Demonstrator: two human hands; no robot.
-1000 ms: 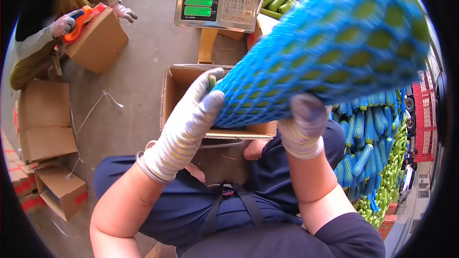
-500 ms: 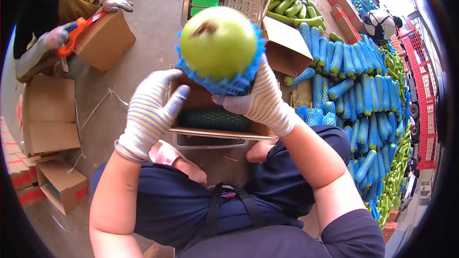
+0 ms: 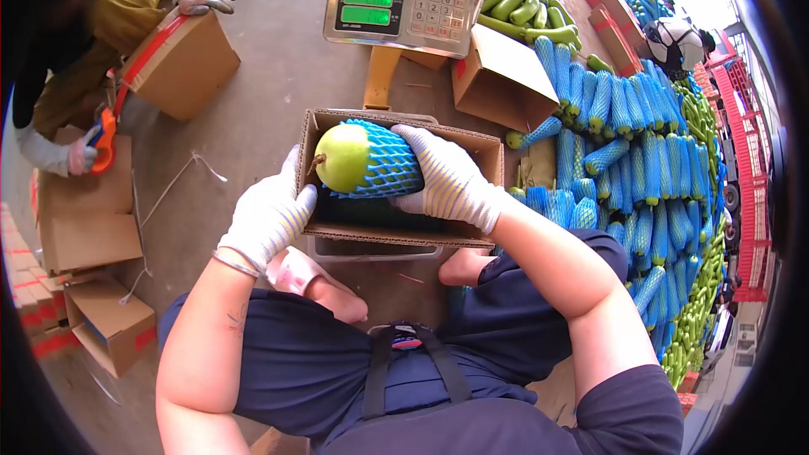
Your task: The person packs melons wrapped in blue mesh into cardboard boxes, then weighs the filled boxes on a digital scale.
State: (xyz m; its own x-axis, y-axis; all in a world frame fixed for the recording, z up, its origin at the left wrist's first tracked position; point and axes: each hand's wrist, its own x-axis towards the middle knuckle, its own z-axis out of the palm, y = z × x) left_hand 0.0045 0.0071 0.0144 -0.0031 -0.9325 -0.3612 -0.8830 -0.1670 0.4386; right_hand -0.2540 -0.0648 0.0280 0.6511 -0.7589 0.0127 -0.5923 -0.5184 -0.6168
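Note:
My right hand (image 3: pixel 451 179), in a striped knit glove, grips a light green gourd (image 3: pixel 344 158) sleeved in blue foam netting. The gourd lies sideways at the mouth of an open cardboard box (image 3: pixel 404 238), its stem end pointing left. Below it, the box's inside is in shadow, and a darker object there is mostly hidden. My left hand (image 3: pixel 271 212), gloved the same way, holds the box's left wall, with the thumb on the near side and fingers at the outer edge. Under the box sits a scale platform (image 3: pixel 371 251), joined by a yellow post to a lit display (image 3: pixel 400 4).
Rows of netted gourds (image 3: pixel 628 160) and bare green gourds (image 3: pixel 522 8) lie to the right. An open carton (image 3: pixel 506 80) stands beyond my box. At upper left, a co-worker with an orange tape dispenser (image 3: pixel 104 141) handles a taped carton (image 3: pixel 184 67). More cartons (image 3: pixel 88 211) stand left.
My right hand has lowered the gourd from above the box to its opening and turned it sideways. My left hand has closed on the box wall. The co-worker's tape dispenser has moved down.

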